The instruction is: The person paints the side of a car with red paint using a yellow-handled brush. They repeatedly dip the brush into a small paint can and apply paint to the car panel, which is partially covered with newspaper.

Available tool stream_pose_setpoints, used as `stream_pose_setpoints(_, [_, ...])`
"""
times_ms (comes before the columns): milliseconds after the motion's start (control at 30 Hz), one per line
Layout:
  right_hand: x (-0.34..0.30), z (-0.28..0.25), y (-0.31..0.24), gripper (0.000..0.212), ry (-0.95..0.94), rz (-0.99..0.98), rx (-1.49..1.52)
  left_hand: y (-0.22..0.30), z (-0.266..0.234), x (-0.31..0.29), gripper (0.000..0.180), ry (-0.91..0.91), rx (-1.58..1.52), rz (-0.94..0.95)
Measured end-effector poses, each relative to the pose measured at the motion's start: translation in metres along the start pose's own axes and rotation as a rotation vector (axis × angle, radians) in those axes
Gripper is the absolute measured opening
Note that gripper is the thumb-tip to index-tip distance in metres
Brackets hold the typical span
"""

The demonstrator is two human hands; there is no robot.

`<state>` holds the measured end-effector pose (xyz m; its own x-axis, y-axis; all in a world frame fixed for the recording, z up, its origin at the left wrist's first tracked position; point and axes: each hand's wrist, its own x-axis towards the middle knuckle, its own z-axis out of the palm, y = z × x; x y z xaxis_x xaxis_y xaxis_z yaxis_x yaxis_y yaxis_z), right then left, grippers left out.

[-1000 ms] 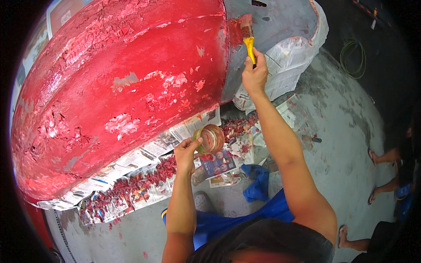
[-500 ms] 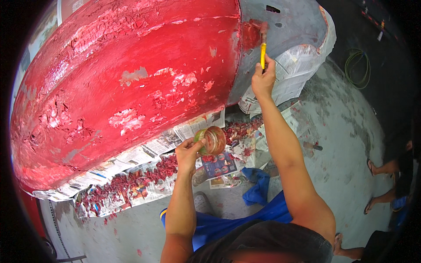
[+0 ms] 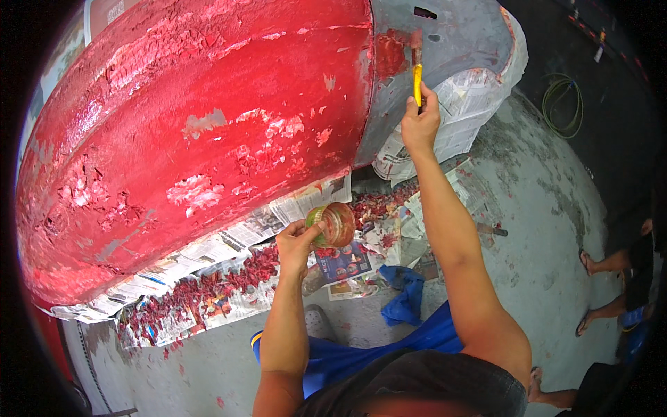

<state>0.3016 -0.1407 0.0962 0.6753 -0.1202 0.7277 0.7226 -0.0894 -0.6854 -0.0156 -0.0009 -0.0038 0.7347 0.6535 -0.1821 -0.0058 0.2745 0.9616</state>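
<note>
Against the grey panel (image 3: 462, 52), at the right edge of a glossy red patch (image 3: 391, 57), stood the brush (image 3: 417, 69), its yellow handle grasped by the thumb and fingers of the right hand (image 3: 421, 126). A second earlier its broad face had shown, slanted and nearer the seam; now it stood almost upright and edge-on, and more of the patch lay uncovered, which suggested that red was being worked outward over the grey. How hard the bristles pressed could not be told. Lower down, the left hand (image 3: 297, 243) kept its pinch on the jar (image 3: 339, 226), round and see-through, smeared reddish inside, its mouth open. Beside the matt, slotted panel swelled the red bodywork (image 3: 278, 87), shiny and curved, its skin wrinkled, blistered and torn into ragged pale pink islands with bare grey spots. Creased newspaper (image 3: 455, 104) skirted the panel; below the bodywork lay curled, brittle-looking dark red flakes (image 3: 243, 278), and nearby a crumpled blue cloth (image 3: 403, 297).
</note>
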Motion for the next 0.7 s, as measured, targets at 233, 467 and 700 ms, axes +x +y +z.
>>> stream_pose_setpoints(233, [-0.014,-0.011,-0.004,0.041,-0.021,-0.092,-0.183,0.001,0.001,-0.003,0.043,0.020,-0.026,-0.029])
stream_pose_setpoints(467, [-0.025,-0.006,-0.018,0.044,-0.093,-0.208,-0.276,-0.003,0.001,-0.002,0.040,0.038,0.046,-0.011])
stream_pose_setpoints(700, [-0.019,-0.018,-0.022,0.044,-0.050,-0.229,-0.319,-0.002,0.004,-0.003,0.040,0.032,0.038,-0.001])
